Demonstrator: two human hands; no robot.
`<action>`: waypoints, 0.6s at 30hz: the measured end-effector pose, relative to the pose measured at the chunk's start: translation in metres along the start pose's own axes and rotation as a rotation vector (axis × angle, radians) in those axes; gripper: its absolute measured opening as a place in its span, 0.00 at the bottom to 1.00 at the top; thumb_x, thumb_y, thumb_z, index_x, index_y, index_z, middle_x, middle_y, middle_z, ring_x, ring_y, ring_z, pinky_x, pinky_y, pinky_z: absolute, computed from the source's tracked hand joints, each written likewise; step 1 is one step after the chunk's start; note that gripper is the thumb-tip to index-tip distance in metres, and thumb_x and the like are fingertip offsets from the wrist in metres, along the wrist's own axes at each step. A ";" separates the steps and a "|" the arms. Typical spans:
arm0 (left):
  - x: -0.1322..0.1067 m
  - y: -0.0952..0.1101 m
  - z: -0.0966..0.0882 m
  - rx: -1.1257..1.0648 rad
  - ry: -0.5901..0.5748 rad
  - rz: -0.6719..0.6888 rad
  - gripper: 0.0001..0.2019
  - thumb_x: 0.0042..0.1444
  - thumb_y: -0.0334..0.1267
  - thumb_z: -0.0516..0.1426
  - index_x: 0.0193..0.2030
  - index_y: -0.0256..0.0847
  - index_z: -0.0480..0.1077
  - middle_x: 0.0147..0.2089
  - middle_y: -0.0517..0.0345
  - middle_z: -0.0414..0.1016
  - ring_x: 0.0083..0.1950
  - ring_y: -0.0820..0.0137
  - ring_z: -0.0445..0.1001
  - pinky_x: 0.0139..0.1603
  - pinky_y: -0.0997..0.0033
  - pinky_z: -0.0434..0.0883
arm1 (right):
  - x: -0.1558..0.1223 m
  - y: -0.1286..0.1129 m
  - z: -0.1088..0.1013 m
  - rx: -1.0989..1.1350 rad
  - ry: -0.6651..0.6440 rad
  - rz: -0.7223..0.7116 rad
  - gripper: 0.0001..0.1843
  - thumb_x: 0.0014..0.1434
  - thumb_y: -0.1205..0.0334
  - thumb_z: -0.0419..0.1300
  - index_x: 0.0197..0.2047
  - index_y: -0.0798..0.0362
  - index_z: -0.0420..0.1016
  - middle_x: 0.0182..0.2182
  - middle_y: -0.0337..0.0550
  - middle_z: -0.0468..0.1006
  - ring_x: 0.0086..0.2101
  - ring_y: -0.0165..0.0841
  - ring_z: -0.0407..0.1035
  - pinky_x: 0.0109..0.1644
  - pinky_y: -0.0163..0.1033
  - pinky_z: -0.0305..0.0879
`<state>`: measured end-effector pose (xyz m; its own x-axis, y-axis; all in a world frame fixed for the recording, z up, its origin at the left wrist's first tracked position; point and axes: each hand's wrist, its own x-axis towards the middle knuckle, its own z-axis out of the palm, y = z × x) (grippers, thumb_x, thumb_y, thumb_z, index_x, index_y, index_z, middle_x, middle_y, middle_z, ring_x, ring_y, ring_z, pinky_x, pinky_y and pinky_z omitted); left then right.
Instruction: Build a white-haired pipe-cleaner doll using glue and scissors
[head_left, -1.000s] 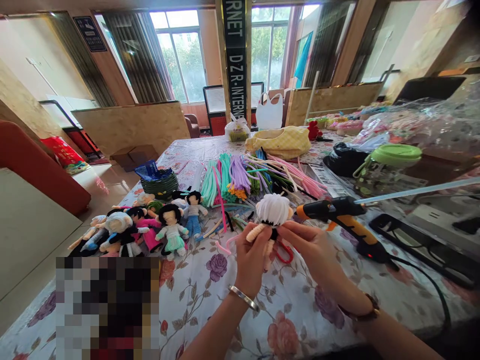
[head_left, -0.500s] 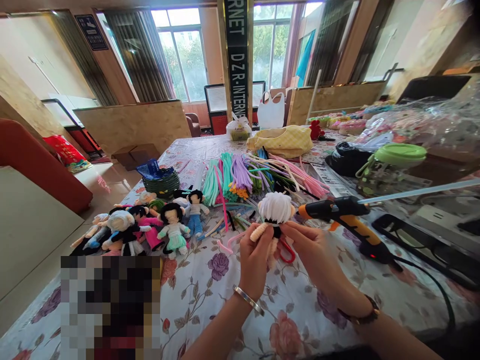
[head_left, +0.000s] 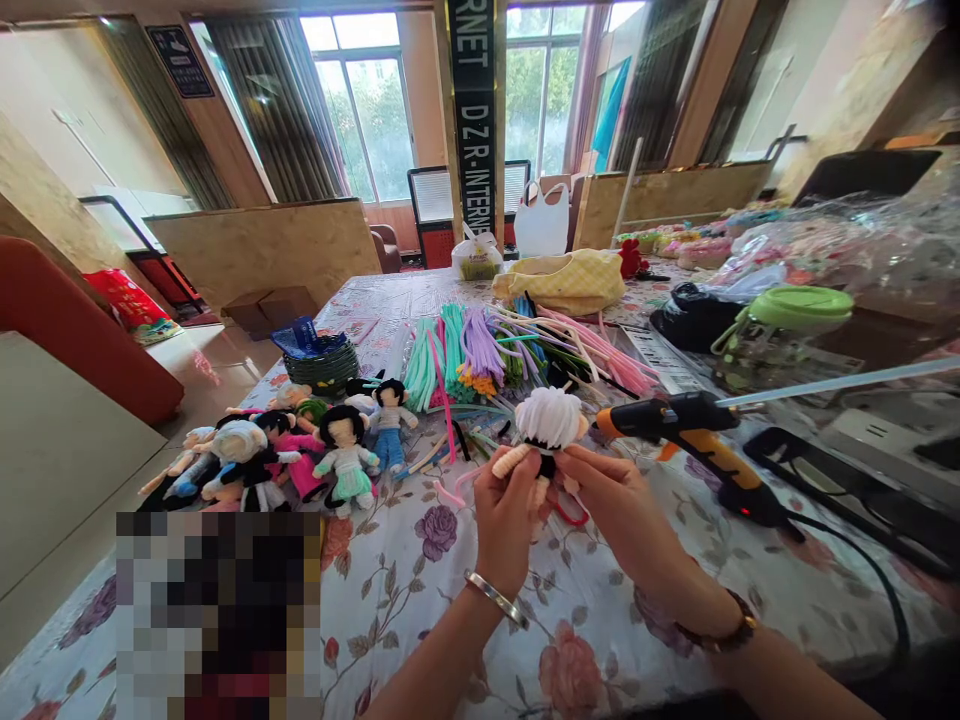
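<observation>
Above the near middle of the floral tablecloth: one white-haired doll, held upright and clear of the cloth, head uppermost.

- Left hand: closed around the doll's body from the left, with the thumb by its cream, ribbed arm. Silver bangle on the wrist.
- Right hand: fingertips pinched on the doll's right side, just under the head. Wristwatch on the wrist.
- Red loop: directly below the doll, partly hidden between the two hands. Whether it joins the doll cannot be told.
- Pink pipe cleaner: lying on the cloth just left of the doll, near the left hand.
- Glue gun: orange and black, just right of the doll, nozzle pointing toward its head, not touching it. A clear glue stick juts from its rear, away from the doll.
- Pipe-cleaner bundles: teal, green, lilac and pink, fanned out behind the doll.
- Finished dolls: a cluster lying well to the left of the doll.
- Dark green baskets: a stack, left of and behind the doll.
- Green-lidded jar: right of and behind the doll, beyond the glue gun.
- Yellow cloth bag: far behind the doll, past the bundles.
</observation>
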<state>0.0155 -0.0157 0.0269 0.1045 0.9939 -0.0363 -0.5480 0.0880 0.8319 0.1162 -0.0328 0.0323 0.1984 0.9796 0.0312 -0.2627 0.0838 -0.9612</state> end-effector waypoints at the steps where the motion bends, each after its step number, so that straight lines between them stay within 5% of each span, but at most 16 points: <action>1: 0.000 0.000 0.000 -0.013 0.002 -0.009 0.14 0.47 0.43 0.62 0.27 0.38 0.62 0.20 0.65 0.65 0.16 0.81 0.59 0.14 0.83 0.56 | 0.000 -0.001 0.001 0.035 0.003 0.033 0.14 0.44 0.52 0.69 0.22 0.54 0.75 0.21 0.36 0.67 0.26 0.28 0.60 0.29 0.35 0.57; 10: 0.005 0.002 -0.005 -0.001 -0.088 -0.110 0.14 0.46 0.45 0.63 0.30 0.37 0.67 0.22 0.62 0.69 0.20 0.78 0.65 0.20 0.79 0.62 | 0.006 -0.003 -0.009 0.178 -0.158 0.130 0.16 0.50 0.55 0.65 0.18 0.53 0.69 0.20 0.35 0.65 0.22 0.26 0.58 0.28 0.35 0.58; 18: 0.011 0.012 -0.013 0.199 -0.332 -0.161 0.12 0.45 0.41 0.65 0.34 0.35 0.76 0.29 0.60 0.73 0.30 0.78 0.67 0.33 0.80 0.64 | 0.011 -0.021 -0.031 0.002 -0.194 0.140 0.12 0.48 0.56 0.66 0.20 0.52 0.75 0.22 0.36 0.70 0.26 0.28 0.62 0.33 0.35 0.60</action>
<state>-0.0010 -0.0027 0.0295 0.4556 0.8899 -0.0211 -0.3348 0.1933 0.9223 0.1534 -0.0295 0.0442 -0.0249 0.9984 -0.0503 -0.2763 -0.0553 -0.9595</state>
